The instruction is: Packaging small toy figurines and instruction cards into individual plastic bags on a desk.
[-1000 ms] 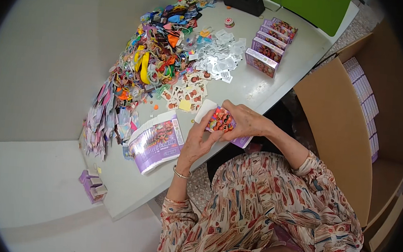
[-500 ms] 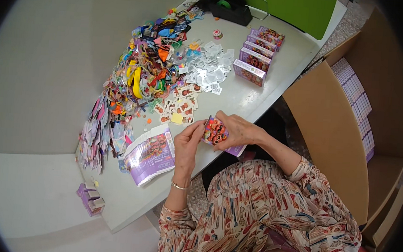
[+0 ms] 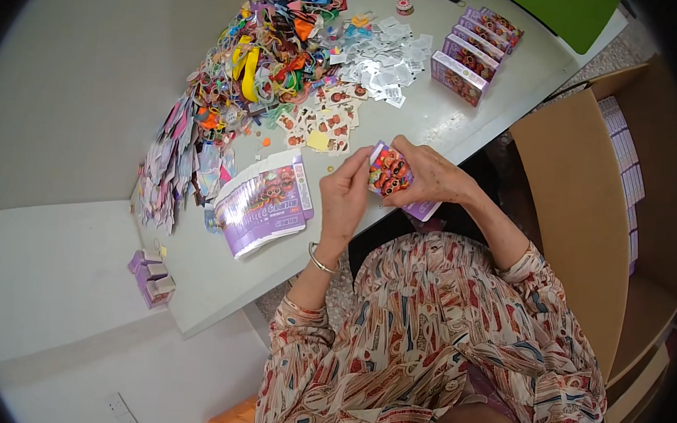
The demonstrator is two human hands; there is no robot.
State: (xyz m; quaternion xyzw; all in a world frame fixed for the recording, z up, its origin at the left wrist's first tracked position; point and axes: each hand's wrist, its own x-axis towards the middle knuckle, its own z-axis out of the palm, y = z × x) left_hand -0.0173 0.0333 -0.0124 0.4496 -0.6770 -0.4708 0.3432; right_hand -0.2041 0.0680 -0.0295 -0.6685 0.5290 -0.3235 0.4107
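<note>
head view, left hand (image 3: 344, 198) and right hand (image 3: 429, 173) pinching small box (image 3: 389, 172)

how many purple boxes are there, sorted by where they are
Row of boxes at the table's far edge: 5
Box in hands, between the left hand and right hand: 1
Small boxes at the table's left corner: about 3
Total: about 9
</note>
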